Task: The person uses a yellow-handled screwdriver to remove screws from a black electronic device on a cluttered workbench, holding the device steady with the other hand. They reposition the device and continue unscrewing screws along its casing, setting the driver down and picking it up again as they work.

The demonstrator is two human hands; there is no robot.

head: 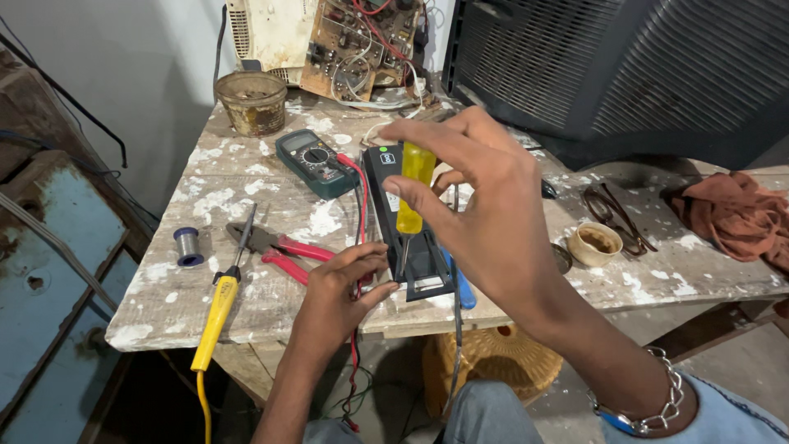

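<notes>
**Two hands on one device, screwdriver upright**

Right hand (485, 205) grips the yellow-handled screwdriver (413, 185) by fingertips, shaft vertical, tip down on the black device (407, 247) directly below. Device's long axis runs away from the person along the surface (205, 279). Left hand (341, 284) is closed loosely against the device's near left edge, steadying it, red probe lead (362, 205) just beside.

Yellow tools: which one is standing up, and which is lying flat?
The yellow-handled screwdriver stands upright in the right hand, tip on the black device. The yellow soldering iron lies flat on the table.
</notes>
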